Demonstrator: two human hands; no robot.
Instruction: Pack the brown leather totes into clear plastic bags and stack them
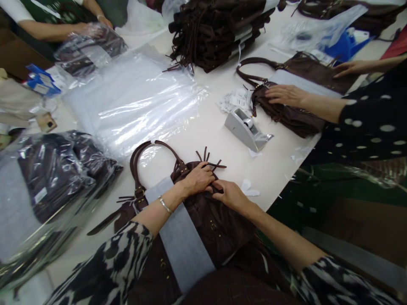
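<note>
A dark brown handbag lies on the near edge of the table, with a pale grey strip of wrapping across its middle. Its looped handles point away from me. My left hand rests on the bag's upper right part beside some thin tassels, fingers bent over the leather. Close against it, my right hand pinches the bag's edge between thumb and fingers. Both hands touch the same fold of the bag.
Ahead stands a grey tape dispenser near small labels. Clear plastic bags spread across the table. A wrapped bag lies left; stacked brown bags lie farther back. Co-workers' hands handle bags at right and upper left.
</note>
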